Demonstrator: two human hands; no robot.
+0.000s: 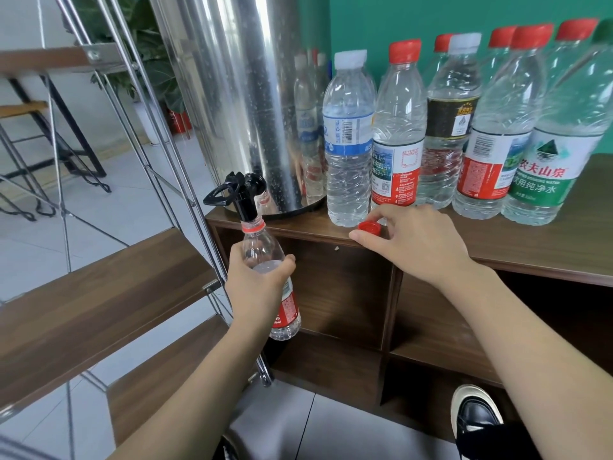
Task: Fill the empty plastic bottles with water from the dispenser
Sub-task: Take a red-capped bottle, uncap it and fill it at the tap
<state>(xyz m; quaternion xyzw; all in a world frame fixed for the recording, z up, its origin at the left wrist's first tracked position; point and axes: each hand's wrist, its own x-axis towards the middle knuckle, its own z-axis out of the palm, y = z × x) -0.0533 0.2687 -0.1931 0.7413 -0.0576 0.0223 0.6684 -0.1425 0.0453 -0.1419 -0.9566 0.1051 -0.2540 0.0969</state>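
Bottle (265, 257) sitting mouth-up under black tap (243, 194) of dispenser (238, 94) | left hand (257, 280) wrapping around its middle, arm reaching up | right hand (414, 240) pinching red cap (369, 227) on cabinet top (497, 234) — wrist raised

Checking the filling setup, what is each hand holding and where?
Left hand grips the open bottle around its middle; right hand pinches the red cap by its edge.

Bare forearms, no sleeves; black shoe (477, 423) with pale thick sole.
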